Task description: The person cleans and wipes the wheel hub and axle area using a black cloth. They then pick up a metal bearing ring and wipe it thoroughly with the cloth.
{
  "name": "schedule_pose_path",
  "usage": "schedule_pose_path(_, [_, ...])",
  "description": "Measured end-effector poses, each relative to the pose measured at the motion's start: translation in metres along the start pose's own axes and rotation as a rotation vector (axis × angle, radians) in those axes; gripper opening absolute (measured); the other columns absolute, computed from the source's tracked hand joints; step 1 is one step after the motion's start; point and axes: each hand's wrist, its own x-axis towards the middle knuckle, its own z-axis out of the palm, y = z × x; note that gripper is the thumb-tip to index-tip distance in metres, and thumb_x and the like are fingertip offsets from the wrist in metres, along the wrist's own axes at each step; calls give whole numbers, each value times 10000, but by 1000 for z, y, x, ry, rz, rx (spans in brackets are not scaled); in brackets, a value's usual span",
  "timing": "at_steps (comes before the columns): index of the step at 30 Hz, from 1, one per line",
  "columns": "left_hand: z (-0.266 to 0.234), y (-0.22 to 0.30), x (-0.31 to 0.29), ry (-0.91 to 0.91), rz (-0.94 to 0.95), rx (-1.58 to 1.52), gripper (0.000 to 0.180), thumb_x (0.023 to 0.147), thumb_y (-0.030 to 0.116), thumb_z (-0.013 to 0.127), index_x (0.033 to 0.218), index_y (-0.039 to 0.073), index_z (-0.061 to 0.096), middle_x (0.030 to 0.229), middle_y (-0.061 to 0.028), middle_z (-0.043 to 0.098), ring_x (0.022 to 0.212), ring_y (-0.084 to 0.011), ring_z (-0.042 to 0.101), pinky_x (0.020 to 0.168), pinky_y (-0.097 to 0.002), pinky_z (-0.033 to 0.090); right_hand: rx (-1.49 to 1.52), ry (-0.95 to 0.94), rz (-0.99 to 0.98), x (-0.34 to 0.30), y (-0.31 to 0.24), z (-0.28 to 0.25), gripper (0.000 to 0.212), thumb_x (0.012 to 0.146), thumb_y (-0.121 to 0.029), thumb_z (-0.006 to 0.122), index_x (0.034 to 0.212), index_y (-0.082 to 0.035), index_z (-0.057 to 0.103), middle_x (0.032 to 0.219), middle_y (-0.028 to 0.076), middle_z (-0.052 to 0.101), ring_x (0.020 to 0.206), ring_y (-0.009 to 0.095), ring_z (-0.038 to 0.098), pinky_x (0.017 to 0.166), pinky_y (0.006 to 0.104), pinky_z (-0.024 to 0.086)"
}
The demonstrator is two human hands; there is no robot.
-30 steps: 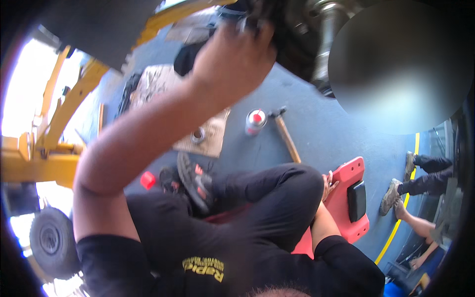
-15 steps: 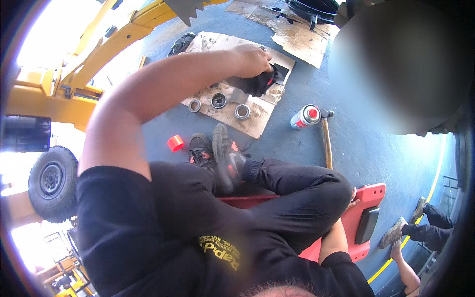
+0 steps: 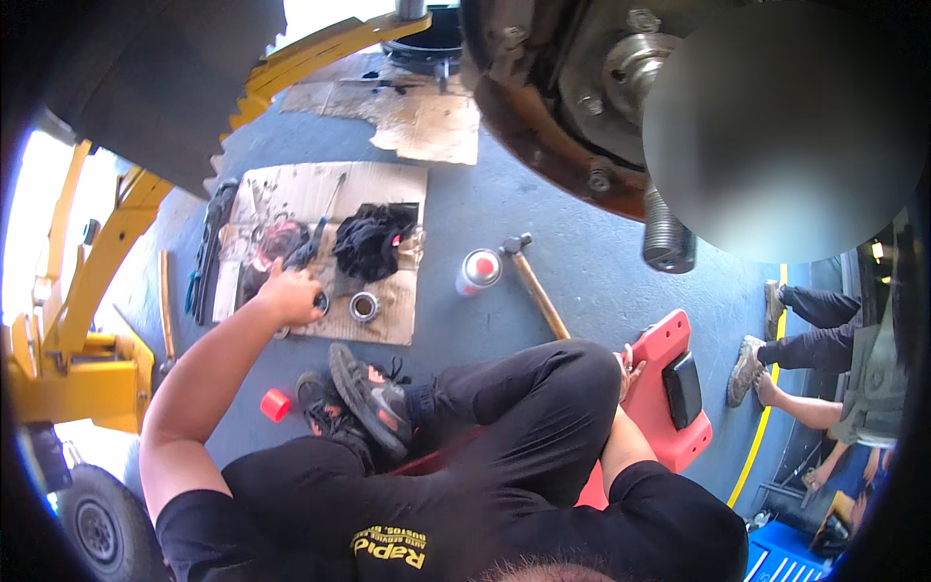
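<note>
My left hand [image 3: 289, 294] is low over the cardboard sheet [image 3: 388, 325], its fingers curled at a dark round bearing [image 3: 321, 302]; part of the bearing is hidden. Beside it stands a metal ring-shaped part [image 3: 364, 307], and another ring [image 3: 281, 333] shows partly under my wrist. A crumpled black cloth [image 3: 369, 241] lies farther back, next to a reddish smeared patch [image 3: 281, 241] and a thin-shafted tool [image 3: 335, 199]. My right hand [image 3: 630, 367] reaches past my bent knee to a red creeper board [image 3: 664, 339], fingers apart, with nothing visible in it.
A spray can [image 3: 478, 272] and a hammer [image 3: 535, 291] are right of the cardboard. An orange-red cap [image 3: 275, 404] lies near my shoes. A rusty wheel hub assembly [image 3: 572, 145] hangs close at upper right. Yellow machinery [image 3: 97, 252] stands left; another person's legs [image 3: 805, 335] are far right.
My left hand has moved from the black cloth to the bearing nearer me. The view has swung right, bringing the wheel hub in. My right hand stays by the knee and creeper.
</note>
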Motion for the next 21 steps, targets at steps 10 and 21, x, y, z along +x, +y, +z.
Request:
schedule_pose_path(10, [32,-20,35,42,43,101,307,817,251,692,1079,96,733,1158,-129,727,1114,-300,685,988,-558,445,-10,-7,-33,-29,13,0,270,897,-360,537,1047,-250,733,1168,-79,629,1490,213,290,1201,694,40])
schedule_pose_path(21, [140,-96,27,-95,-445,-347,700,726,360,847,1277,14,590,1268,-201,647,1165,-356,642,980,-454,533,-20,-21,-93,-7,2,6,261,895,-356,538,1034,-246,731,1161,-77,629,1488,211,293,1202,694,40])
